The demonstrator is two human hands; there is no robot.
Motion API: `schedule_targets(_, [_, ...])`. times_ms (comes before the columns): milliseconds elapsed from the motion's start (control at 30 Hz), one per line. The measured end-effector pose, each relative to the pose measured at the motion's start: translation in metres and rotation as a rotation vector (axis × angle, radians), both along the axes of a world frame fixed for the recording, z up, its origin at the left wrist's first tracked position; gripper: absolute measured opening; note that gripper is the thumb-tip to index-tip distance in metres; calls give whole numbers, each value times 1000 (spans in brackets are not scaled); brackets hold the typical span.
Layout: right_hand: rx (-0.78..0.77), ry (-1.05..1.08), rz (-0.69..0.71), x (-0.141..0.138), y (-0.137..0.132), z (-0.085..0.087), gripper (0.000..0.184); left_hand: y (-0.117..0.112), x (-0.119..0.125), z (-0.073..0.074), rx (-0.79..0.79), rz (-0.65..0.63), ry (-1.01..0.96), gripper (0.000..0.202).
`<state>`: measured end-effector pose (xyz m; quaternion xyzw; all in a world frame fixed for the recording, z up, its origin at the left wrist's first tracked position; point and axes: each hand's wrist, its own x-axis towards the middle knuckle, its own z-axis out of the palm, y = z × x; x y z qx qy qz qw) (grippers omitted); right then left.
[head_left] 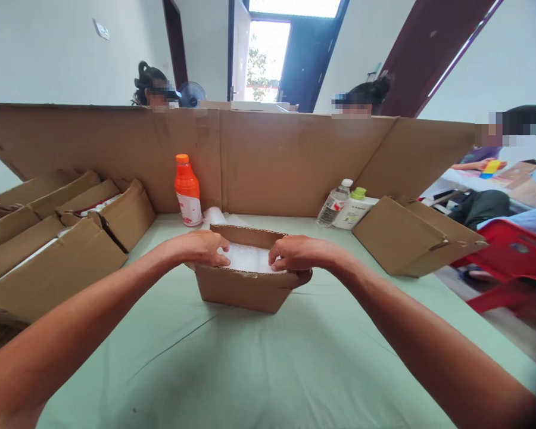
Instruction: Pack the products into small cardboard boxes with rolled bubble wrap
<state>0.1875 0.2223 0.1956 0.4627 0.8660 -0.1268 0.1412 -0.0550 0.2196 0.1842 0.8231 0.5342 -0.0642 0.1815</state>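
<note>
An open cardboard box [243, 292] stands upright in front of me, with its top flaps up. Inside it lies white, translucent wrapping [248, 257] that looks like bubble wrap. My left hand [205, 246] reaches over the left end of the box, fingers bent and a little apart against the wrapping. Over the right end comes my right hand [292, 252], its fingertips curled down onto the wrapping, also slightly apart. Neither hand visibly lifts anything. What lies under the wrapping is hidden. Behind the box is more clear wrap [213, 215].
An orange bottle [188, 190] stands behind the box. Further right are a clear water bottle [335, 204] and a white bottle with green cap [355, 208], beside a tilted carton [397, 235]. Several cartons [58, 256] crowd the left. A cardboard partition [268, 161] spans the back; people sit beyond.
</note>
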Motion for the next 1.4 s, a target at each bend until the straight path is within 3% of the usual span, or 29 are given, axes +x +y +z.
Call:
schedule_targets(100, [52, 67, -8, 1, -3, 8, 23, -12, 1, 14, 237, 27, 89, 27])
schedule_targets(167, [113, 142, -7, -1, -1, 6, 27, -14, 5, 16, 344, 10, 45, 26])
schedule_targets(267, [61, 171, 12, -9, 6, -7, 30, -5, 16, 5, 169, -80, -103, 26])
schedule_targets(400, [24, 234, 27, -11, 10, -20, 33, 13, 23, -8, -45, -115, -105, 41])
schedule_targets(500, [132, 502, -54, 14, -10, -22, 28, 6, 7, -2, -36, -111, -237, 44])
schedule_targets(567, [327, 732, -254, 42, -34, -33, 29, -11, -14, -3, 131, 5, -461, 37])
schedule_targets(633, [484, 886, -506, 73, -61, -62, 30, -36, -39, -20, 369, 226, -701, 33])
schedule_targets(700, [436, 978, -682, 95, -84, -103, 34, -60, -58, -57, 515, 474, -883, 37])
schedule_targets(800, [204, 1007, -706, 97, -102, -162, 51, -81, -65, -123, 445, 614, -1056, 58])
schedule_targets(867, [179, 1016, -652, 79, -101, -180, 66, -80, -54, -153, 337, 598, -1147, 73])
schedule_targets(933, [212, 1014, -628, 56, -93, -179, 67, -68, -36, -161, 267, 567, -1225, 72])
schedule_targets(1033, [242, 1035, -679, 34, -76, -164, 59, -47, -5, -151, 234, 566, -1282, 63])
schedule_targets(1133, [276, 1070, -785, 39, -69, -159, 55, -42, 18, -143, 286, 534, -1264, 65])
schedule_targets(1267, [252, 1063, -784, 53, -67, -166, 53, -79, 18, -153, 410, 517, -1202, 64])
schedule_targets(1333, [166, 1094, -680, 42, -57, -165, 54, -108, 4, -162, 453, 586, -1199, 65])
schedule_targets(1400, [72, 1145, -548, 12, -37, -164, 56, -134, -15, -174, 485, 685, -1201, 68])
